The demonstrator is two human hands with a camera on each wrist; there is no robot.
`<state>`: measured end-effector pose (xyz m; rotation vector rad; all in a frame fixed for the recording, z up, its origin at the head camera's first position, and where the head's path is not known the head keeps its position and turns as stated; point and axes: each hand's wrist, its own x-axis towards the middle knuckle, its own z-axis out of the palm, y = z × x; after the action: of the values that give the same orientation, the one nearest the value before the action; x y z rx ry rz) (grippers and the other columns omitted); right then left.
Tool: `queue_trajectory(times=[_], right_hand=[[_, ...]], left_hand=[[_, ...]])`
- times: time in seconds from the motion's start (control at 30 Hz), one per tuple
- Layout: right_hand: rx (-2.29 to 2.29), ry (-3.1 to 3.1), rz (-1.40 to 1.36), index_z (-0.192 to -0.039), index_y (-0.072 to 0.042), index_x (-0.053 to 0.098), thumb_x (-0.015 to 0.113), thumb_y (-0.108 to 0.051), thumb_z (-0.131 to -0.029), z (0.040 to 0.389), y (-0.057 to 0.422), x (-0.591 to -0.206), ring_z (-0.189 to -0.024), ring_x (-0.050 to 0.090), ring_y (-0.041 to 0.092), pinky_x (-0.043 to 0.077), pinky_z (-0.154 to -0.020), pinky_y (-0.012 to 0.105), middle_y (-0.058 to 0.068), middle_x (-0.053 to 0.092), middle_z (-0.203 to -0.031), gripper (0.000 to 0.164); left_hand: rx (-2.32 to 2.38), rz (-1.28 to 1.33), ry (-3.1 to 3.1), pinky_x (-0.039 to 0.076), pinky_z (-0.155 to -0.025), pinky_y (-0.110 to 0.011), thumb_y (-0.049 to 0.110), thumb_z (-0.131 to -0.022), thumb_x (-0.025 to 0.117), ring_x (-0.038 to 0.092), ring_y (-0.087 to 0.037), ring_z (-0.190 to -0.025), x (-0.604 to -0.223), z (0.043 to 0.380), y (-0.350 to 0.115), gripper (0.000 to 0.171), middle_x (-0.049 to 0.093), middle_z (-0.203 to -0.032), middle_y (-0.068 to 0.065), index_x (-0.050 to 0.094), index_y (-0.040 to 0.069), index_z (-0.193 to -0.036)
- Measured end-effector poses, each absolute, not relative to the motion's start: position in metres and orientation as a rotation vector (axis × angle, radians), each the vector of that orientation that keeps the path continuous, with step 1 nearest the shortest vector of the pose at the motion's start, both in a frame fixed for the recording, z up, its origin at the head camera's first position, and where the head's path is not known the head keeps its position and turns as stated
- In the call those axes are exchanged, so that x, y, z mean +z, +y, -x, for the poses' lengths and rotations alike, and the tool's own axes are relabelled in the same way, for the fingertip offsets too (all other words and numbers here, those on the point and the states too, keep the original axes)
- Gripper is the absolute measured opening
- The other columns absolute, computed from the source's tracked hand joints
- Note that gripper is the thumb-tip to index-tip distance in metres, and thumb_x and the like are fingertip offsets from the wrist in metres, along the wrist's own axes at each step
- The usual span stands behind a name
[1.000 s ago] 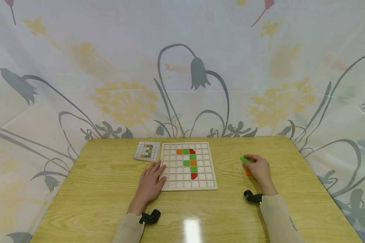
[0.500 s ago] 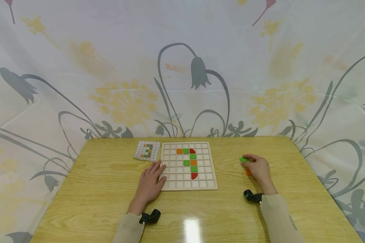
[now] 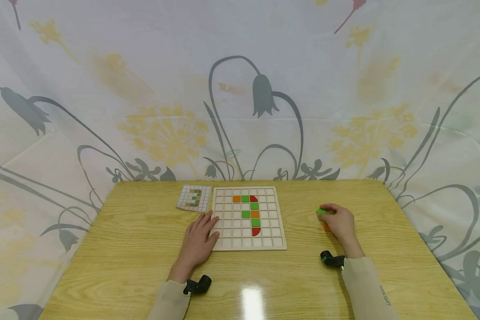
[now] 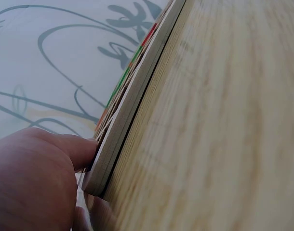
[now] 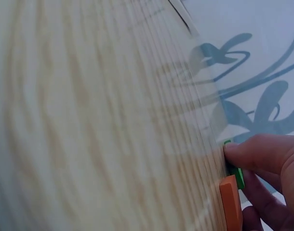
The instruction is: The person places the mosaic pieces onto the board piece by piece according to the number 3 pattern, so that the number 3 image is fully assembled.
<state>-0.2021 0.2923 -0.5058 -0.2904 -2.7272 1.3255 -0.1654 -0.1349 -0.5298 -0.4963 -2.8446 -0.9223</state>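
Observation:
My left hand (image 3: 198, 241) rests with fingers spread along the left edge of a pale wooden grid board (image 3: 281, 235). In the left wrist view its thumb touches the board's side (image 4: 130, 103). Several green, orange and red tiles sit in the board's cells, among them an orange square (image 3: 254, 214) and a red quarter-round tile (image 3: 256, 231). Over to the right, my right hand (image 3: 340, 222) pinches a green tile (image 3: 321, 211) between thumb and fingers. An orange tile (image 5: 230, 204) lies on the table close under that hand, partly hidden from the head camera.
A paper card (image 3: 194, 198) printed with a coloured grid pattern lies left of the board, just beyond my left fingertips. The wooden table (image 3: 240, 275) ends at a flower-printed curtain (image 3: 232, 98) behind.
The head view has shifted very slightly. The green tile has tilted a little in my right fingers, while both hands stay in nearly the same places.

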Motion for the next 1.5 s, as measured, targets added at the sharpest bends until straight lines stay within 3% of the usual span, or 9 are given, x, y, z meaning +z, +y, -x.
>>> queue_trajectory(times=[0.27,0.53,0.7,0.93,1.17,1.5], right_hand=[[1.239,-2.763,0.192,-0.125,0.006,0.065,0.068,-0.011,-0.092,0.204,0.29,-0.502,-0.11,0.059,0.04,0.049,-0.092,0.051,0.025,0.065,-0.121,0.036],[1.29,-2.766,0.173,-0.127,0.004,0.064,0.068,-0.011,-0.093,0.202,0.287,-0.497,-0.104,0.058,0.035,0.051,-0.074,0.032,0.023,0.063,-0.122,0.037],[1.33,-2.752,0.152,-0.127,0.003,0.064,0.067,-0.011,-0.094,0.199,0.285,-0.494,-0.102,0.056,0.033,0.051,-0.07,0.029,0.023,0.062,-0.12,0.037],[1.43,-2.731,0.076,-0.125,0.005,0.065,0.068,-0.01,-0.093,0.199,0.275,-0.491,-0.094,0.06,0.031,0.05,-0.054,0.028,0.024,0.062,-0.115,0.035],[1.329,-2.783,-0.053,-0.116,0.003,0.071,0.072,-0.012,-0.091,0.196,0.258,-0.493,-0.101,0.061,0.035,0.052,-0.067,0.031,0.021,0.062,-0.116,0.029],[1.337,-2.786,-0.21,-0.109,0.0,0.073,0.074,-0.007,-0.088,0.189,0.233,-0.496,-0.096,0.064,0.033,0.055,-0.079,0.043,0.017,0.065,-0.112,0.022]], left_hand=[[-0.948,0.501,-2.848,0.017,-0.115,-0.062,0.024,-0.103,0.055,0.023,-0.035,-0.148,-0.528,0.165,-0.135,0.048,0.034,-0.159,-0.011,0.05,0.008,-0.147],[-0.951,0.497,-2.848,0.017,-0.115,-0.061,0.022,-0.102,0.055,0.023,-0.036,-0.148,-0.527,0.164,-0.135,0.047,0.034,-0.159,-0.012,0.05,0.007,-0.147],[-0.943,0.499,-2.857,0.017,-0.115,-0.061,0.023,-0.103,0.054,0.022,-0.035,-0.148,-0.527,0.165,-0.134,0.047,0.033,-0.159,-0.011,0.05,0.008,-0.147],[-0.936,0.491,-2.863,0.017,-0.115,-0.061,0.024,-0.103,0.054,0.022,-0.034,-0.148,-0.528,0.165,-0.135,0.047,0.033,-0.159,-0.01,0.05,0.009,-0.147],[-0.914,0.493,-2.86,0.018,-0.115,-0.061,0.025,-0.103,0.054,0.023,-0.033,-0.148,-0.531,0.167,-0.136,0.047,0.033,-0.16,-0.009,0.05,0.011,-0.148],[-0.93,0.494,-2.855,0.018,-0.115,-0.061,0.025,-0.102,0.055,0.023,-0.033,-0.148,-0.531,0.167,-0.136,0.047,0.033,-0.159,-0.009,0.051,0.01,-0.147]])
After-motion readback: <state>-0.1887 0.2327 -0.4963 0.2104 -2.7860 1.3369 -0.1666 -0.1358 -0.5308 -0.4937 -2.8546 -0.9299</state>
